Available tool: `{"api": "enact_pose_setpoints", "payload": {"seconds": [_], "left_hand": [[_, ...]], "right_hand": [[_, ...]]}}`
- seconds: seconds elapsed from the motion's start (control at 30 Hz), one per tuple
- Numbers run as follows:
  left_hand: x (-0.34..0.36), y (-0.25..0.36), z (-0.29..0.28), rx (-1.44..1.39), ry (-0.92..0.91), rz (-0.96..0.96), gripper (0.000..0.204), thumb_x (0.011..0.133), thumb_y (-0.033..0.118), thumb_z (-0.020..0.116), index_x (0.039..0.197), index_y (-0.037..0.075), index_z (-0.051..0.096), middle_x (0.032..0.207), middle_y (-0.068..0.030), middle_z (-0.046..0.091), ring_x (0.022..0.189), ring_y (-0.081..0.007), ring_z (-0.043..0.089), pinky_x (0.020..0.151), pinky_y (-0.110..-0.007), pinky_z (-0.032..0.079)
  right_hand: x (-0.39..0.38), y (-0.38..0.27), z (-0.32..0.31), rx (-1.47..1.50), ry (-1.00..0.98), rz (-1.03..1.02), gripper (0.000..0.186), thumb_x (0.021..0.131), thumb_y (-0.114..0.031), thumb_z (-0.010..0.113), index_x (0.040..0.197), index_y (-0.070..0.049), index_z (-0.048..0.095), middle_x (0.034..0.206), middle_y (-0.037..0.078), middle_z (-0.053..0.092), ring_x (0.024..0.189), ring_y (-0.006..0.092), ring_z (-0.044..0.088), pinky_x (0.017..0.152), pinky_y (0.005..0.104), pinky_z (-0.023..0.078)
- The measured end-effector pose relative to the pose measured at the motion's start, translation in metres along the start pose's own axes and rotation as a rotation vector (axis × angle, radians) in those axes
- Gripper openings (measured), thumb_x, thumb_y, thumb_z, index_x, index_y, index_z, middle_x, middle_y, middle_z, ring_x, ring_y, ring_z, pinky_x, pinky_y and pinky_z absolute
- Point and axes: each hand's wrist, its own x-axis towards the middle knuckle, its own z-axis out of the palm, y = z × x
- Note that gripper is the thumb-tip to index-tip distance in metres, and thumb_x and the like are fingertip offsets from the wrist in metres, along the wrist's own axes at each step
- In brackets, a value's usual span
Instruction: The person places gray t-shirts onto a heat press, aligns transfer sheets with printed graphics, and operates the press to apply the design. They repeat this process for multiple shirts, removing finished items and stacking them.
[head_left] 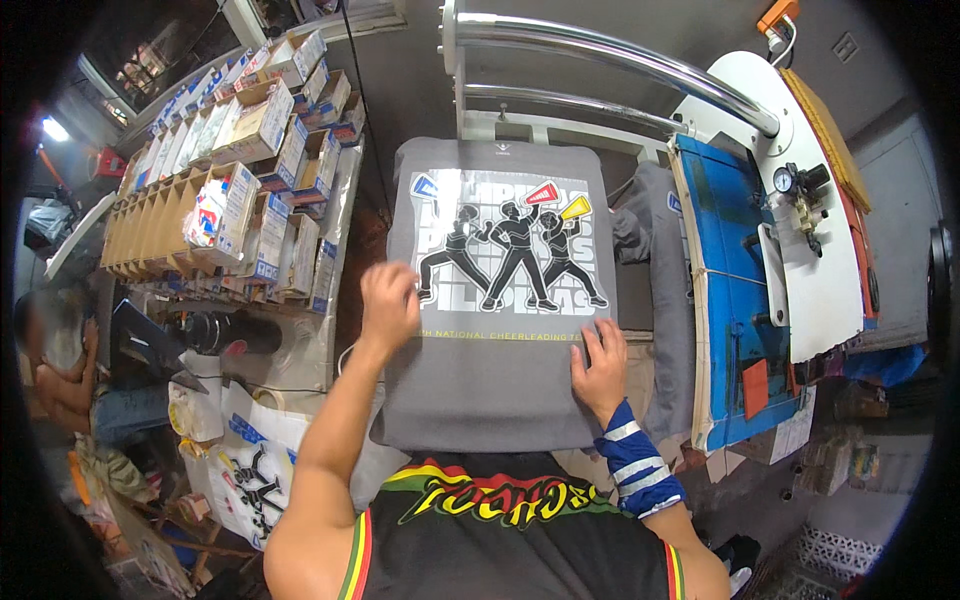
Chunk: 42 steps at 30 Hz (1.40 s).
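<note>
A grey T-shirt (480, 400) is spread over a flat board in front of me. Upon its chest lies a glossy printed transfer film (510, 240) showing three black-and-white figures, with blue, red and yellow megaphones, over pale block letters. A thin line of yellow lettering runs below the figures. My left hand (390, 308) is at the film's lower left corner, fingers curled together; their tips are partly hidden, so any grip is unclear. Beside the lower right corner, my right hand (600, 368) rests on the shirt with its fingers apart. A blue band with silvery stripes wraps that forearm.
Stacked cardboard boxes (255, 130) fill a bench on the left; another printed film (250, 480) lies below. Chrome rails (610, 55) cross behind the board. At right stand a blue padded panel (725, 270), a white plate with a pressure gauge (785, 180), and more grey cloth (672, 320).
</note>
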Motion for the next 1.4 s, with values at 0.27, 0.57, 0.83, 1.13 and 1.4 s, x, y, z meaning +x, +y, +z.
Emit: {"api": "enact_pose_setpoints", "payload": {"seconds": [0.27, 0.57, 0.83, 1.13, 1.4], "left_hand": [[0.097, -0.072, 0.046, 0.175, -0.064, -0.018, 0.034, 0.084, 0.009, 0.059, 0.116, 0.005, 0.068, 0.122, -0.0161, 0.062, 0.123, -0.0337, 0.053, 0.109, -0.049, 0.037], [0.201, -0.107, 0.094, 0.38, -0.531, -0.231, 0.031, 0.091, 0.011, 0.053, 0.116, 0.01, 0.069, 0.128, -0.0115, 0.064, 0.124, -0.0323, 0.058, 0.102, -0.051, 0.046], [0.167, -0.078, 0.071, 0.205, -0.228, -0.191, 0.034, 0.088, 0.01, 0.059, 0.122, 0.01, 0.065, 0.127, -0.0132, 0.063, 0.126, -0.0335, 0.055, 0.113, -0.06, 0.032], [-0.08, 0.065, -0.031, 0.004, -0.08, -0.025, 0.03, 0.081, 0.01, 0.068, 0.11, 0.003, 0.068, 0.118, -0.0133, 0.063, 0.118, -0.0355, 0.056, 0.108, -0.056, 0.038], [-0.105, 0.085, -0.036, 0.148, -0.311, -0.154, 0.052, 0.087, 0.022, 0.067, 0.135, 0.005, 0.058, 0.145, -0.0149, 0.05, 0.139, -0.0366, 0.039, 0.116, -0.057, 0.029]], "right_hand": [[-0.012, -0.009, 0.0, -0.021, 0.031, -0.011, 0.037, 0.085, -0.015, 0.067, 0.118, -0.001, 0.063, 0.133, 0.021, 0.055, 0.13, 0.0425, 0.047, 0.109, 0.0519, 0.036], [-0.003, -0.004, 0.013, -0.028, 0.02, 0.035, 0.039, 0.083, -0.016, 0.069, 0.119, -0.003, 0.062, 0.134, 0.019, 0.054, 0.131, 0.0418, 0.045, 0.109, 0.0519, 0.036], [-0.004, -0.005, 0.004, 0.006, 0.062, 0.033, 0.038, 0.082, -0.015, 0.069, 0.118, -0.003, 0.063, 0.133, 0.019, 0.054, 0.13, 0.0411, 0.046, 0.108, 0.0513, 0.037], [-0.022, -0.002, -0.002, 0.004, 0.079, 0.006, 0.034, 0.082, -0.016, 0.069, 0.113, -0.002, 0.063, 0.122, 0.018, 0.058, 0.12, 0.0381, 0.052, 0.102, 0.0502, 0.04], [-0.039, -0.011, -0.002, -0.034, 0.062, 0.027, 0.041, 0.084, -0.017, 0.067, 0.121, -0.001, 0.063, 0.132, 0.02, 0.056, 0.131, 0.0401, 0.047, 0.108, 0.0513, 0.036]]}}
